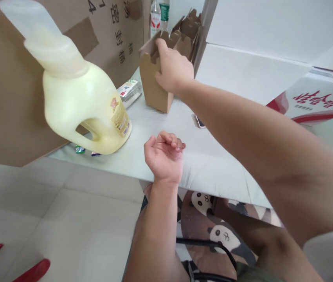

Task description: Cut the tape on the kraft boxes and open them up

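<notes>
R hand [175, 68] grips cardboard box [154, 86] near rim, fingers closed, prob. to steady it, w/ L hand [166, 158] empty, half-curled over desk [213, 168].

Yellow jug [78, 98] beside brown carton [8, 98]; bottles [155, 19] farther back.

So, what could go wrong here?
The brown box might bend or tip, since the right grip is up at its notched top. The big yellow bottle stands near the table's edge, so a bump could perhaps knock it off. What looks like a phone is partly hidden by the right forearm and might get nudged.
</notes>
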Available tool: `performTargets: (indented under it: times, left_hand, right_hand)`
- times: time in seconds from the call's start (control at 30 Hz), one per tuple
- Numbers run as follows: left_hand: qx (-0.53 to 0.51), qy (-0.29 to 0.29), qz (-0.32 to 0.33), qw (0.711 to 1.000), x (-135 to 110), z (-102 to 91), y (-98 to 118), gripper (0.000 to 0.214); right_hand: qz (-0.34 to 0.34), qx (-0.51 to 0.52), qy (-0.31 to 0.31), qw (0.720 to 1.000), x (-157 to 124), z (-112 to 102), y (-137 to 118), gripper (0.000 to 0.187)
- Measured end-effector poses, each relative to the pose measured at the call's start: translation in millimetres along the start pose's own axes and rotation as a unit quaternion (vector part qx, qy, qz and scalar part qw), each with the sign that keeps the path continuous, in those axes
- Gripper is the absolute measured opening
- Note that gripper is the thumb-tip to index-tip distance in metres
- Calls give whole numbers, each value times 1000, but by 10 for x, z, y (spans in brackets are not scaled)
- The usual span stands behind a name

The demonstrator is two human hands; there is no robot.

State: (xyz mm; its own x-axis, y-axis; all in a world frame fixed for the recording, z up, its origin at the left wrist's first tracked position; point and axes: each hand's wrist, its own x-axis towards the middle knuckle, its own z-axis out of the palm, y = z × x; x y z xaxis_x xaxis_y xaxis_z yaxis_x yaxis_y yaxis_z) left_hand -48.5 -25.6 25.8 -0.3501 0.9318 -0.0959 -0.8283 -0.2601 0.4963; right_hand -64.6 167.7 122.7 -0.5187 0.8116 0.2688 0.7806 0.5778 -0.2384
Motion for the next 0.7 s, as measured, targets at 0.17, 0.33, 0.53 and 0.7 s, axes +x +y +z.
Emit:
performTargets:
  times: [0.17,0.33,0.53,0.7]
  left_hand:
    - [49,28,154,986,-70,42,36,39]
    - [149,124,360,912,-53,38,58,37]
    - [318,-62,239,915,-64,65,-156,40]
    - [346,-193,201,896,-112,186,-473,54]
  right_hand:
    - [-6,-4,48,999,-539,-124,475,17]
    - [-148,39,183,971,-2054,-481,1163,15]
    - [-149,151,363,907,-3523,-515,1657,27]
    - [-32,210,426,879,-3775,-284,1829,37]
